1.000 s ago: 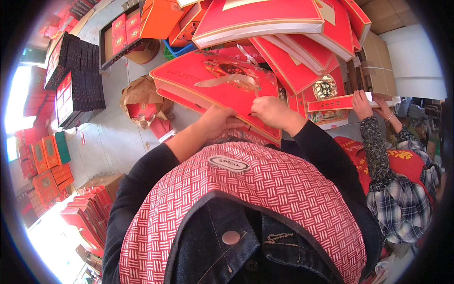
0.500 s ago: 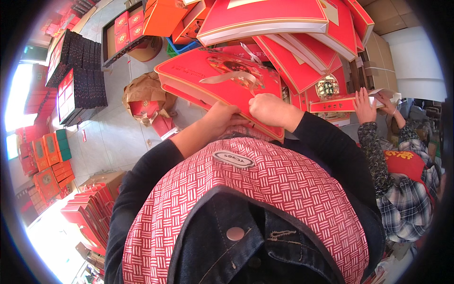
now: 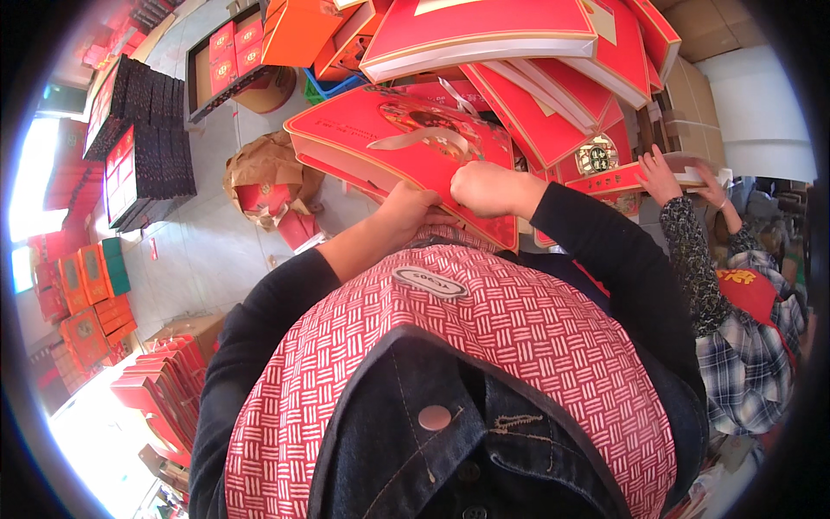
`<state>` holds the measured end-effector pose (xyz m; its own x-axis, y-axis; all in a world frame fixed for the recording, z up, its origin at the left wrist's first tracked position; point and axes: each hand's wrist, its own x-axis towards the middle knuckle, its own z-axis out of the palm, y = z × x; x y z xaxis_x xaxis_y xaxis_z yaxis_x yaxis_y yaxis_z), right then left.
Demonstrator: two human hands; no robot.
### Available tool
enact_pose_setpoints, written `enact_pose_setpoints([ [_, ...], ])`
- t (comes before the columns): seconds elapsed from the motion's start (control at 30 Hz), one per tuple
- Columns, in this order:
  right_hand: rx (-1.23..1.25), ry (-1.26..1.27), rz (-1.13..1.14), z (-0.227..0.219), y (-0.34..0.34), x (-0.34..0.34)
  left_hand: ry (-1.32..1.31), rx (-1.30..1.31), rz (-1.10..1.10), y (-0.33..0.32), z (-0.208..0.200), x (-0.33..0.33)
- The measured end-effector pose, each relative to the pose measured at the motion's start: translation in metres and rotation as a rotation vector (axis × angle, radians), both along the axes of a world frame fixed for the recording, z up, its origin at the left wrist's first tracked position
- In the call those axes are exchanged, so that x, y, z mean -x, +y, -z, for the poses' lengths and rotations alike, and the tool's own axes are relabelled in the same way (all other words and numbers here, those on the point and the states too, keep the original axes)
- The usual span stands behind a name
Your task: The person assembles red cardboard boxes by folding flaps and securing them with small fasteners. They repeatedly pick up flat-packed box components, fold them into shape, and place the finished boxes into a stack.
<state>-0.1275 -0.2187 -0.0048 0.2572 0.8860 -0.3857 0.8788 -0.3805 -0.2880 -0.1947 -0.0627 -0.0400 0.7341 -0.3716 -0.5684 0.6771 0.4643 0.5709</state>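
A red gift bag (image 3: 346, 123) with gold edging and a printed round picture lies tilted in front of me. A pale ribbon (image 3: 413, 140) loops across its upper face and runs down toward my right hand. My left hand (image 3: 405, 213) is closed on the near edge of the bag, its fingertips by the rim. Just right of it, my right hand (image 3: 491, 189) makes a closed fist against the bag's surface. Whatever it pinches is hidden by the fingers. A second ribbon (image 3: 456, 95) stands up at the bag's far side.
Large red gift boxes (image 3: 480, 39) are piled beyond the bag. At the right, a co-worker's hands (image 3: 661, 177) hold a red strip-shaped piece (image 3: 605, 179). A crumpled brown paper bag (image 3: 272, 177) sits on the floor at left, near black box stacks (image 3: 156, 164).
My right fist has shifted slightly left and down and turned over a little. My left hand stays at the bag's edge. The co-worker's hands have shifted slightly on the red piece.
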Motion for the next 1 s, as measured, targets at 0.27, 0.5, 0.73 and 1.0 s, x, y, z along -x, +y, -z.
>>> enact_pose_setpoints([
  [0.27, -0.121, 0.085, 0.034, 0.014, -0.014, -0.003, -0.003, -0.032, 0.054, 0.002, -0.002, 0.000],
  [0.5, 0.125, 0.042, 0.092, -0.007, 0.008, 0.005, 0.007, -0.087, 0.089, 0.001, 0.000, 0.001],
  [0.73, -0.338, 0.369, 0.597, 0.003, -0.035, -0.006, 0.010, -0.044, 0.025, 0.002, -0.008, -0.002],
  [1.0, -0.470, 0.366, 0.736, 0.024, -0.027, 0.021, -0.015, -0.025, -0.027, -0.001, -0.012, -0.003],
])
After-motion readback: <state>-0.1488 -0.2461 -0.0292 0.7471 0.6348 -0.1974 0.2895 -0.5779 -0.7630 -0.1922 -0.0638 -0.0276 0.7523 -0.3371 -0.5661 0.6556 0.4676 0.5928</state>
